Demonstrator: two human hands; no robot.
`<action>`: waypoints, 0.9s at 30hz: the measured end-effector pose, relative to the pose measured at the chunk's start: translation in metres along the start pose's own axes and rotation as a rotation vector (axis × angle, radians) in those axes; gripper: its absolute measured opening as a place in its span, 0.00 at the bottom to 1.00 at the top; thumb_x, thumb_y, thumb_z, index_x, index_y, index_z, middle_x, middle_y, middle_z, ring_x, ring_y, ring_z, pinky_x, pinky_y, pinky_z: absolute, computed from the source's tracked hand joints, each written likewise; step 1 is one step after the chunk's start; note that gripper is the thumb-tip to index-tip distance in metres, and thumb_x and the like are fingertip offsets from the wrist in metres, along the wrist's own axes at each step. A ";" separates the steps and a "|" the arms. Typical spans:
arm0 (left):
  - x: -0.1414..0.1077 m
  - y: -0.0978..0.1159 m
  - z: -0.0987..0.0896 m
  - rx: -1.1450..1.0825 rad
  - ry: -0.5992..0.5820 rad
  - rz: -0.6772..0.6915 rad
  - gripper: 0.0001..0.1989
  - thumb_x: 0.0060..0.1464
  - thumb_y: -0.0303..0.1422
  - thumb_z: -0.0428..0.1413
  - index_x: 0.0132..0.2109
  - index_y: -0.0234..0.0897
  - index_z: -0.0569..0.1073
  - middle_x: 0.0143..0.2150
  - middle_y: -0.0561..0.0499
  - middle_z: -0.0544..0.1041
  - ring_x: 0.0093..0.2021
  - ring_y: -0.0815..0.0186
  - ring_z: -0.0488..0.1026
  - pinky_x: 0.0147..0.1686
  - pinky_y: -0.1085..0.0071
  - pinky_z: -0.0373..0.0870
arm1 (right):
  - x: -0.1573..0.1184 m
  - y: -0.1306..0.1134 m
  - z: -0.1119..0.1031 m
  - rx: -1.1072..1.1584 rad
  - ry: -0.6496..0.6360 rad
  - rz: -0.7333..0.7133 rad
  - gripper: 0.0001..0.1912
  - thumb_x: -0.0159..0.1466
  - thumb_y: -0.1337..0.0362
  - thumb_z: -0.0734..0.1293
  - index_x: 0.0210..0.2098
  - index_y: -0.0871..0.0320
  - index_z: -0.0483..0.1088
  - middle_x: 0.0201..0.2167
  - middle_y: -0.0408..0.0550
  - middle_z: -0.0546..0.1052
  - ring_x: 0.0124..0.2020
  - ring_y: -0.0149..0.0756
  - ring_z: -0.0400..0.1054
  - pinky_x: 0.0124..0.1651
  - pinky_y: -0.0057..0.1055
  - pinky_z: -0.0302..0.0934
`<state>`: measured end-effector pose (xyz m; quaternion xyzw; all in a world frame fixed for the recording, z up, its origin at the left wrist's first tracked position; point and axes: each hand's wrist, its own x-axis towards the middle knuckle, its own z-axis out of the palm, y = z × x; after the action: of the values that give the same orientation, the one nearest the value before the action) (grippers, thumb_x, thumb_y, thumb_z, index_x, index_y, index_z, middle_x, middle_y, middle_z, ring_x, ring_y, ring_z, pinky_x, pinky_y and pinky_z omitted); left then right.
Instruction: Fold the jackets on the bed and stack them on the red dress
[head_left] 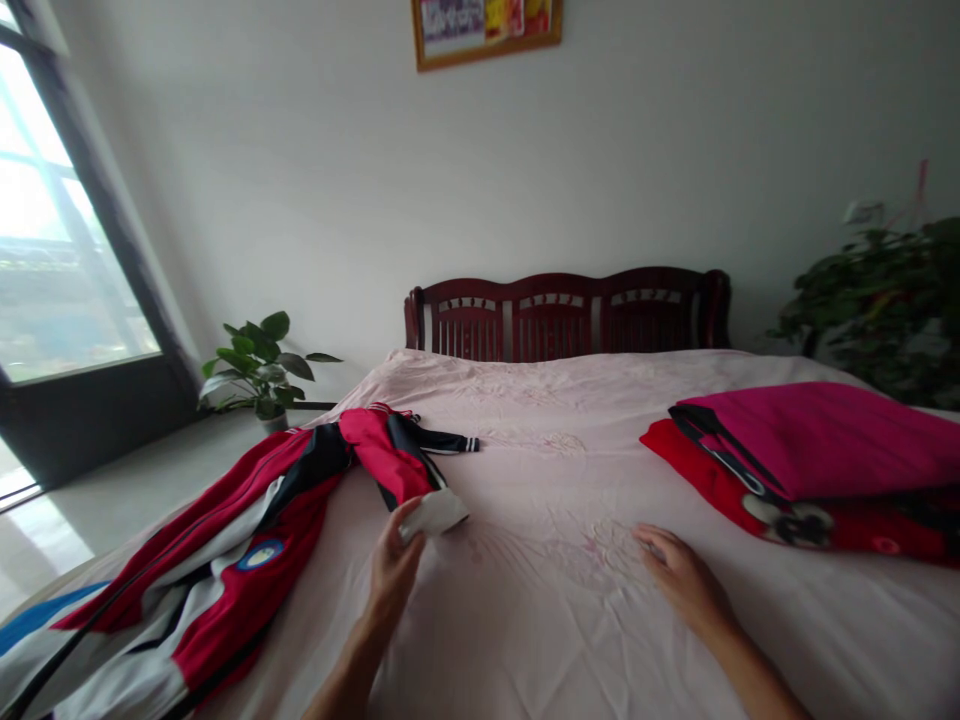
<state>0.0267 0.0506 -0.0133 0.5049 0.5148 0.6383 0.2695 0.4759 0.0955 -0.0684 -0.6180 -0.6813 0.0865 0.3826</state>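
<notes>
A red, white and black track jacket (247, 540) with a round badge lies stretched along the left side of the bed. My left hand (395, 565) is closed on a pale grey-white end of cloth (439, 512), which meets a red and black sleeve-like part (386, 455) of the clothing. Whether that cloth belongs to the jacket or to a separate garment is unclear. My right hand (682, 578) is low over the pink bedsheet (540, 600), fingers loosely bent, nothing visible in it. A dark cuff with white stripes (471, 444) lies beyond the left hand.
Folded magenta cloth (825, 440) rests on a red patterned one (720, 490) at the right. A dark wooden headboard (570, 315) stands at the far end. Leafy plants flank the bed, one potted plant (262, 365) left and a larger plant (885, 310) right. A glass door (67, 230) is at left.
</notes>
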 end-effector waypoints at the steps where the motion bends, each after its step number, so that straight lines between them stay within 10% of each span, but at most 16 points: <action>1: -0.010 0.003 0.013 -0.062 -0.105 -0.017 0.28 0.48 0.41 0.62 0.56 0.36 0.73 0.43 0.46 0.79 0.36 0.65 0.74 0.36 0.71 0.70 | 0.000 0.000 0.000 -0.002 0.001 0.005 0.24 0.58 0.55 0.57 0.45 0.58 0.76 0.52 0.57 0.77 0.55 0.45 0.71 0.61 0.40 0.63; 8: -0.076 0.051 0.058 -0.065 -1.005 -0.007 0.25 0.63 0.43 0.51 0.64 0.41 0.69 0.51 0.43 0.79 0.43 0.62 0.77 0.44 0.67 0.73 | -0.001 -0.007 -0.004 0.026 -0.015 0.013 0.23 0.58 0.55 0.58 0.44 0.59 0.76 0.52 0.58 0.77 0.56 0.47 0.71 0.61 0.43 0.62; 17: -0.044 0.012 0.046 0.622 -0.563 0.316 0.22 0.54 0.22 0.48 0.51 0.41 0.78 0.50 0.46 0.80 0.51 0.58 0.75 0.55 0.59 0.69 | -0.004 -0.009 -0.006 0.094 0.011 0.023 0.20 0.58 0.56 0.60 0.41 0.55 0.77 0.50 0.55 0.78 0.55 0.46 0.71 0.61 0.42 0.63; 27: -0.042 0.010 0.042 0.554 -0.563 0.258 0.22 0.49 0.22 0.49 0.49 0.40 0.76 0.50 0.45 0.78 0.53 0.58 0.73 0.55 0.61 0.67 | -0.003 -0.012 -0.007 0.080 0.008 0.023 0.20 0.56 0.57 0.60 0.42 0.56 0.77 0.50 0.55 0.79 0.54 0.45 0.71 0.62 0.41 0.61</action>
<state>0.0821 0.0270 -0.0210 0.7736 0.5059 0.3410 0.1713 0.4706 0.0870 -0.0575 -0.6103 -0.6686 0.1159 0.4087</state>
